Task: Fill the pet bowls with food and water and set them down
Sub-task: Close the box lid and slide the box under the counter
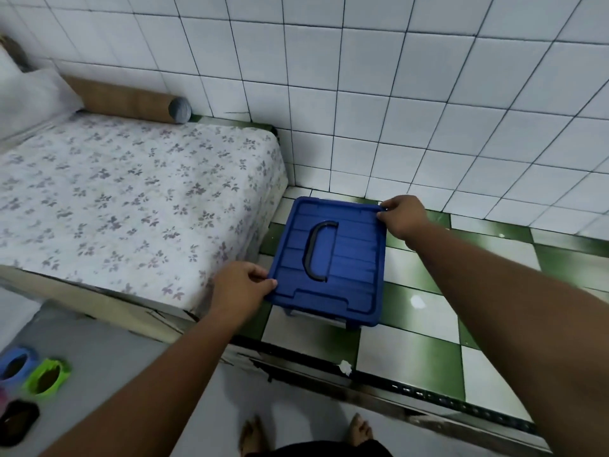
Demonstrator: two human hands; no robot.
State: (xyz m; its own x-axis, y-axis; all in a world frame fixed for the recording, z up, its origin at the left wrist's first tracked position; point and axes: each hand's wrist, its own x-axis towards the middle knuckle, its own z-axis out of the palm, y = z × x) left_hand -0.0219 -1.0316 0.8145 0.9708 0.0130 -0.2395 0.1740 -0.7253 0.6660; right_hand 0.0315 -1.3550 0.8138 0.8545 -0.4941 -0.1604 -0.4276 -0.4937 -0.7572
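Observation:
A blue lid (349, 258) with a dark handle lies on a clear storage box on the green-and-white tiled floor, beside the bed. My left hand (239, 288) grips the lid's near left corner. My right hand (403, 216) grips its far right corner. At the lower left, on the grey floor, stand a blue pet bowl (14, 362), a green pet bowl (47, 376) and a black pet bowl (18, 422); each holds something dark.
A low mattress (131, 196) with a flowered sheet fills the left side, with a brown bolster (131, 102) against the white tiled wall (395, 94). A raised metal threshold (395, 387) separates the grey floor from the tiled floor. My bare feet (306, 433) show at the bottom.

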